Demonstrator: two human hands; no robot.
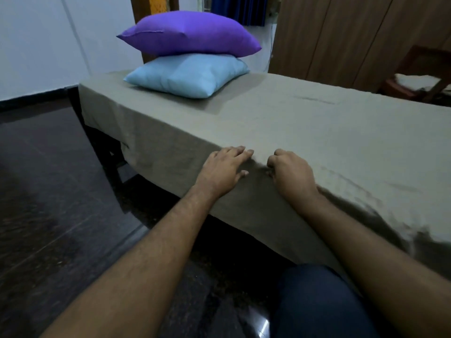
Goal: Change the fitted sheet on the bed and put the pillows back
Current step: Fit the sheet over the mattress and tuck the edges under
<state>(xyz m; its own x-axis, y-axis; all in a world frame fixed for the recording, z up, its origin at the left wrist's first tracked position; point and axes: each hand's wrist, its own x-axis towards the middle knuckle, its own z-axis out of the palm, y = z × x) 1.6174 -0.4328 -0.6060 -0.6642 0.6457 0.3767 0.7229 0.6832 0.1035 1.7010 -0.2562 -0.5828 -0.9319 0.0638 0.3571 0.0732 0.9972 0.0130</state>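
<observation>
Fitted sheet [305, 132]: one grey-green sheet, spread over the single bed [102, 152] and hanging down its near long side; the cloth is rumpled along the near edge to the right of the hands. Pillows, two in number, stacked at the far end of the bed on top of the sheet: one light blue pillow [188, 76] lying directly on the sheet, one purple pillow [190, 32] resting on it. Hands, two, both at the near top edge of the bed and just beside one another. Left hand [223, 168]: fingers extended and laid flat on the sheet at the edge, thumb down against the hanging side, holding nothing. Right hand [291, 170]: fingers curled tight into a fist at the edge, knuckles up, seemingly bunching a fold of the sheet, though the fold itself is hidden beneath the fingers. Surroundings: dark polished floor [48, 191], one wooden wardrobe [353, 37] behind the bed, one wooden chair [419, 76] at far right.
</observation>
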